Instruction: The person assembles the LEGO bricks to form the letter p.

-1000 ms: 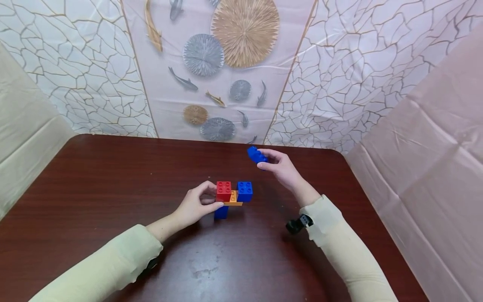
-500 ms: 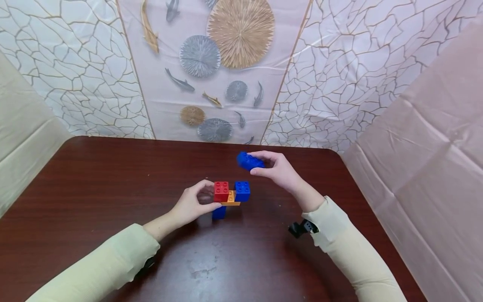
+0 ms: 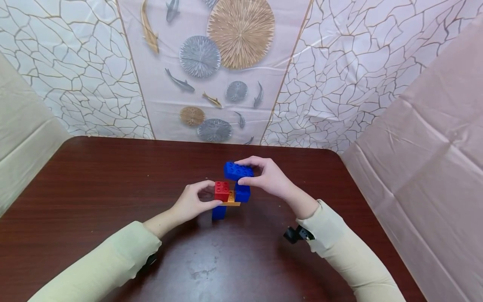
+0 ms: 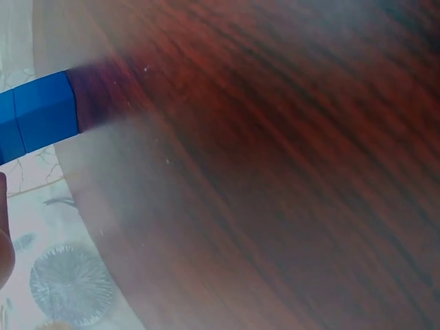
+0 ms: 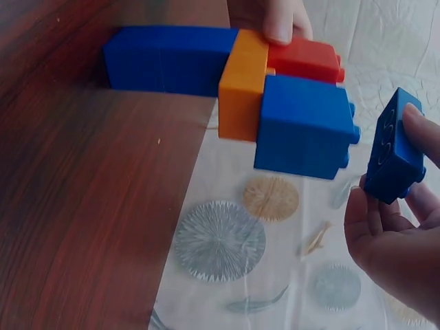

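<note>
My left hand [image 3: 189,205] grips a small structure of toy building bricks, its thumb by the red brick [image 3: 222,192] and the orange brick [image 3: 232,204] under it. A blue column [image 5: 168,60] of stacked bricks supports the orange one from below. On the orange brick's right end stands a blue block [image 5: 302,125], its studs upward. Above the structure, my right hand [image 3: 268,179] pinches a blue two-by-four brick [image 3: 237,171] between thumb and fingers. A gap separates this brick from the studs in the right wrist view. In the left wrist view the blue column [image 4: 48,110] shows beside a fingertip.
The brown wooden table [image 3: 113,176] spreads around both hands. Patterned cloth [image 3: 241,96] hangs behind its far edge, and plain cloth [image 3: 426,138] covers the right side. A small black device [image 3: 298,235] sits at the right cuff.
My right hand has moved left and toward me, bringing the blue brick over the structure and turning it flatter, studs up. My left hand keeps its grip, nearly still.
</note>
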Motion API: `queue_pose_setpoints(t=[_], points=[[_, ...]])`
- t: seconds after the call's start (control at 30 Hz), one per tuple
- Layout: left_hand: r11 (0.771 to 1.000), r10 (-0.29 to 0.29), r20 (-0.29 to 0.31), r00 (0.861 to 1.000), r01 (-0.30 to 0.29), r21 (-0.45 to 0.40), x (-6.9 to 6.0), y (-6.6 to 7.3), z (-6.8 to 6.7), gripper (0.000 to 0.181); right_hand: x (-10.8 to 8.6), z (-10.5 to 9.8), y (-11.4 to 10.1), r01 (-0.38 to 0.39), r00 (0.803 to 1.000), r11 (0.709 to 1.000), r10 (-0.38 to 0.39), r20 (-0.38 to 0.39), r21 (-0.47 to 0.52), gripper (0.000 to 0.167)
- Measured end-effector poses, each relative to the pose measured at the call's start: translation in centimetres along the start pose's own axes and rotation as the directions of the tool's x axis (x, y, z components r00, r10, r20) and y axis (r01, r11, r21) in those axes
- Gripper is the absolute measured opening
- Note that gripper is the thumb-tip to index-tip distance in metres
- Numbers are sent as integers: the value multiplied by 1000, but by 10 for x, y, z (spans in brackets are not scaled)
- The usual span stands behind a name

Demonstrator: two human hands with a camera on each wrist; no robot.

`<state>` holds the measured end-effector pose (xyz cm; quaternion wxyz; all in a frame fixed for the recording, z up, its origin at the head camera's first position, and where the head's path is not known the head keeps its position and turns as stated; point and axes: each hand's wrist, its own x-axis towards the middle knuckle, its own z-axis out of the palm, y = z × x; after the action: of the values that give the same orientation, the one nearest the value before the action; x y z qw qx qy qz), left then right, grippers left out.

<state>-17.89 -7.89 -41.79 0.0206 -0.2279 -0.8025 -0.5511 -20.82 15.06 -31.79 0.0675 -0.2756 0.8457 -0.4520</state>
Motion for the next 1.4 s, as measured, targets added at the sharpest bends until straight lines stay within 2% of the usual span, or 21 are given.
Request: queue_pose_setpoints(t=[0.27,0.57,0.97,1.1,1.27,1.33,1.4], points=[[999,-21,20,1000,22,-46,0,0,1,38,1,12,-1,22,999,999,-21,35,-32,43],[998,-31,33,999,33,-60,0,-1,0,36,0,18,0,2,998,996,3,62,-86,44],[996,-60,29,998,62,-70,0,-1,0,36,0,24,0,33,999,987,-27,45,-154,41],[996,-72,30,997,73,-55,0,-1,0,35,1,25,-2,22,999,985,-13,50,-174,41],[997,-75,47,996,77,-26,-3,23,-4,32,2,25,-3,20,998,981,-7,69,-191,41],[997,-73,47,996,74,-26,-3,22,-3,32,2,25,-2,30,997,981,-16,74,-191,41],[997,-67,43,997,68,-33,-2,13,-1,32,1,25,-1,43,997,981,-29,77,-190,40]])
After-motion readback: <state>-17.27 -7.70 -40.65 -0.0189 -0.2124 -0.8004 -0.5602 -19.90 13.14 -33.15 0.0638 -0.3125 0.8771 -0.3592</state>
